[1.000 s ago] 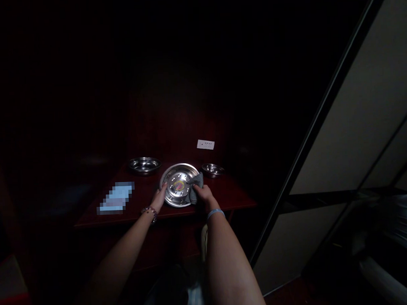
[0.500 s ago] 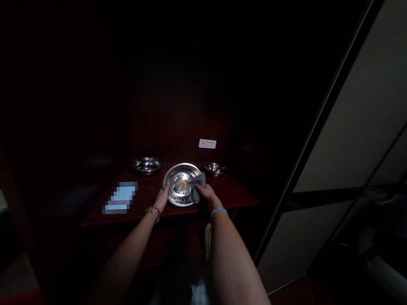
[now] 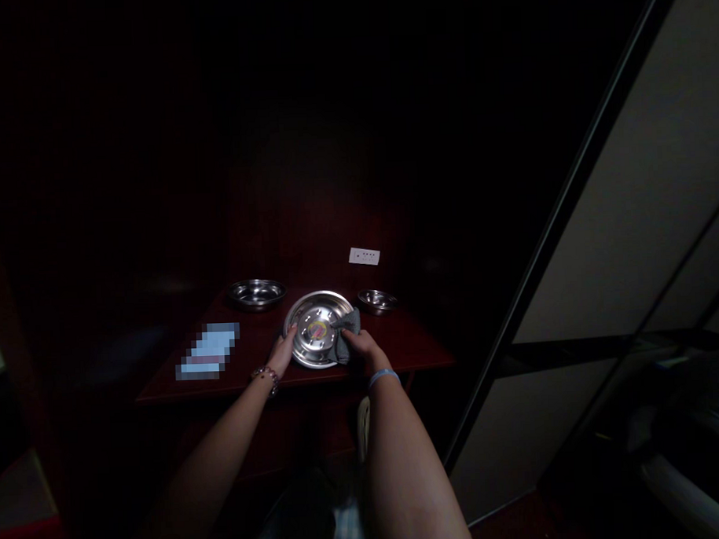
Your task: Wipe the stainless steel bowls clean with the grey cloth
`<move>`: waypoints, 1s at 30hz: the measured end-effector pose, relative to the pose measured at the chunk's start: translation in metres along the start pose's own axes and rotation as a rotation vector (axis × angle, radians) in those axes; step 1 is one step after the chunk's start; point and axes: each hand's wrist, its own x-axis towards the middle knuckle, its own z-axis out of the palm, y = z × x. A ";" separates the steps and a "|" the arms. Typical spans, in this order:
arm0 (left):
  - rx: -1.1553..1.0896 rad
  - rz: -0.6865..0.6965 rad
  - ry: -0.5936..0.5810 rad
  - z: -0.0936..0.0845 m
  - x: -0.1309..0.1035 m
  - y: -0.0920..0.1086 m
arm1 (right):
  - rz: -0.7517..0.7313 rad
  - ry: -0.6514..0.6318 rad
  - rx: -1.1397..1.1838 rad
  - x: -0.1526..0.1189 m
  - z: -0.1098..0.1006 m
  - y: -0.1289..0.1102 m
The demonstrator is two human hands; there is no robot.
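Observation:
A shiny steel bowl (image 3: 303,352) with a round yellow and pink label in its middle is tilted toward me above the front of the dark red table (image 3: 256,359). My left hand (image 3: 284,349) grips its left rim, thumb on the inside. At the right rim my right hand (image 3: 363,344) is closed on a grey cloth (image 3: 344,341), which is folded over the bowl's edge. Fingers behind the bowl are hidden. Behind it to the left sits a wide steel bowl (image 3: 257,294), and to the right a smaller steel bowl (image 3: 377,302).
On the table's left lies a pixelated light-blue rectangle (image 3: 209,351). A white socket plate (image 3: 364,256) is on the dark back wall. Pale panels (image 3: 641,236) stand at the right, with a blurred dark shape (image 3: 695,431) at the lower right.
The whole view has shifted slightly, so things sit a little further left and lower. Both hands keep their hold; the cloth's folds at the right rim look slightly different.

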 end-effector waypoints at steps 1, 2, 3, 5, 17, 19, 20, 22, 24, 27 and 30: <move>0.003 -0.001 -0.004 0.000 0.000 0.000 | 0.037 0.005 0.013 -0.002 0.000 -0.002; 0.007 -0.002 -0.006 0.000 0.000 0.001 | 0.069 0.010 0.024 -0.004 0.000 -0.004; 0.013 -0.005 -0.005 0.000 -0.001 0.002 | 0.090 0.013 0.034 -0.005 -0.001 -0.006; 0.033 -0.016 0.001 0.000 -0.001 0.004 | 0.099 0.014 0.040 -0.008 -0.001 -0.009; 0.025 -0.009 0.035 0.000 -0.002 0.006 | 0.085 0.015 0.014 -0.009 -0.001 -0.009; 0.019 -0.013 0.024 0.001 -0.004 0.009 | 0.091 0.005 0.019 -0.008 0.000 -0.007; 0.016 -0.015 0.017 0.002 -0.006 0.010 | 0.093 0.003 0.022 -0.007 0.001 -0.007; 0.015 -0.022 0.012 0.003 -0.009 0.013 | 0.095 0.007 0.023 -0.006 0.001 -0.005; 0.013 -0.028 0.013 0.004 -0.011 0.014 | 0.090 0.014 0.024 -0.004 0.002 -0.004; 0.011 -0.025 0.015 0.004 -0.011 0.013 | 0.086 0.020 0.033 -0.002 0.002 -0.003; 0.005 -0.008 0.004 0.003 -0.009 0.012 | 0.084 0.040 0.050 -0.004 0.002 -0.004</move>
